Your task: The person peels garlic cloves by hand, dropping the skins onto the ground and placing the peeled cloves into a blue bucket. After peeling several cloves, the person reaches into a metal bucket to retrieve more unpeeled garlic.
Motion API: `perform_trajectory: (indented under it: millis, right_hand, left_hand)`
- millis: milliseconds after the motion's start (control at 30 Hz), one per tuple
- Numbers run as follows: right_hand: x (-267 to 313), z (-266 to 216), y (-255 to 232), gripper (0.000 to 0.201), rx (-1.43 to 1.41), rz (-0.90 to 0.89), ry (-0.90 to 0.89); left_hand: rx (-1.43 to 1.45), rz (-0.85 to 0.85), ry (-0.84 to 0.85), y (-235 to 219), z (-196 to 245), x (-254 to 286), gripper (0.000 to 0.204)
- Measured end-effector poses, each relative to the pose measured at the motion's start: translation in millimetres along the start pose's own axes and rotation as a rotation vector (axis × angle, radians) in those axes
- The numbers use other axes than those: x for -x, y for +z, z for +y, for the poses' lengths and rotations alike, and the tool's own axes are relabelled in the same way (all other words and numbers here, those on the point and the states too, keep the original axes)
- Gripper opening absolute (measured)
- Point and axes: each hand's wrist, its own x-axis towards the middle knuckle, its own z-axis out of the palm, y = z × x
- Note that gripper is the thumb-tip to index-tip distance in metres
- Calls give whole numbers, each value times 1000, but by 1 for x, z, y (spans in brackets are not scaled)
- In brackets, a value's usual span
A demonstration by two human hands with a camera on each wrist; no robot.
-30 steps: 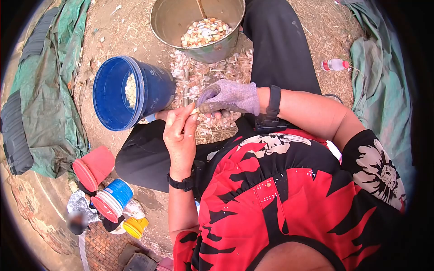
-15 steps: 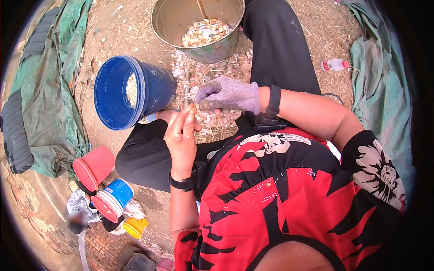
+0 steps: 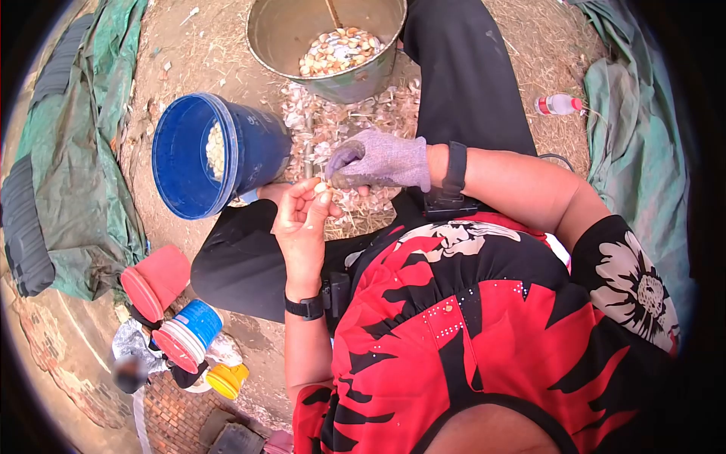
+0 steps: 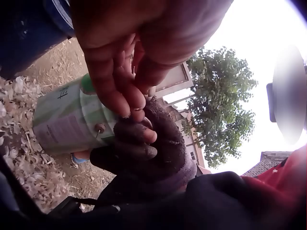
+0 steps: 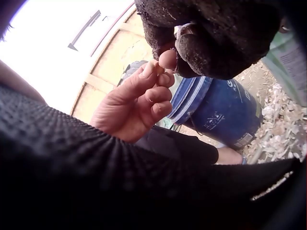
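My bare left hand [image 3: 299, 219] pinches a small pale garlic clove [image 3: 322, 187] between thumb and fingers. Against the same clove are the fingertips of my right hand [image 3: 378, 160], which wears a dirt-stained purple glove with curled fingers. Bare fingertips [image 5: 167, 60] poke out of the glove in the right wrist view. A blue bucket [image 3: 261, 147] with whitish peeled cloves [image 3: 215, 150] lies tilted to the left of the hands. Beyond them stands a metal pail [image 3: 355, 89] of brownish unpeeled cloves [image 3: 336, 54], with a stick in it.
Papery garlic skins [image 3: 306, 113] litter the ground between the legs. Pink [image 3: 168, 274], blue [image 3: 198, 321] and yellow [image 3: 227, 380] buckets stand at lower left near another person [image 3: 132, 344]. A plastic bottle [image 3: 558, 104] lies on the right, beside a green tarp [image 3: 635, 136].
The left fingers have curled in more around the clove, and the clove shows more plainly between the fingertips. The gloved right hand stays nearly in place.
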Motion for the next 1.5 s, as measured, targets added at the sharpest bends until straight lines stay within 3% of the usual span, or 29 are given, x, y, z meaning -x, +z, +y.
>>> perform_trajectory:
  millis: [133, 200, 233, 300, 433, 500, 533, 600, 733, 800, 967, 1100, 1167, 1200, 1233, 1333, 1500]
  right_hand:
    - [-4, 8, -2, 28, -52, -22, -7]
    - [-5, 10, -2, 28, -74, -35, -4]
    - [-4, 8, -2, 29, -79, -40, -1]
    - [-4, 10, -1, 29, -80, -46, 1]
    - [-6, 17, 2, 30, -118, 2, -58]
    - [-6, 14, 3, 30, -130, 18, -78]
    - [-5, 11, 3, 27, -103, 26, -58]
    - [-4, 5, 5, 24, -73, 32, -42]
    - [1, -3, 4, 26, -284, -12, 46]
    - [2, -2, -1, 28, -405, -11, 19]
    - [-8, 1, -3, 28, -336, 94, 51]
    - [-18, 20, -10, 28, -285, 55, 57]
    - [-15, 8, -4, 27, -268, 86, 164]
    - [-15, 8, -3, 26, -265, 96, 164]
    - [-16, 7, -3, 26, -262, 90, 154]
    - [-20, 16, -5, 24, -216, 83, 142]
    - [-25, 23, -10, 26, -222, 48, 111]
  left_hand:
    - [-73, 53, 35, 2, -4, 0, 23]
    - [-218, 94, 168, 2, -11, -1, 19]
    - [-217, 95, 168, 1, -11, -1, 19]
    - [-485, 35, 274, -1, -6, -1, 23]
    - [-525, 30, 308, 8, 0, 1, 21]
    - [-187, 22, 130, 8, -6, 0, 20]
    - [-188, 21, 134, 9, -5, 0, 20]
    - [160, 15, 9, 10, 2, 1, 19]
    - [339, -28, -44, 4, 11, 1, 20]
    - [560, -149, -94, -2, 19, 7, 24]
    - [625, -357, -82, -1, 81, 28, 26]
    - [702, -690, 96, 5, 145, 58, 23]
    - [582, -1054, 223, 0, 179, 61, 32]
    - [601, -1093, 385, 4, 179, 67, 28]
    - [622, -1129, 543, 14, 177, 73, 26]
    - [841, -994, 548, 37, 188, 92, 20]
    - [951, -967, 643, 48, 182, 93, 16]
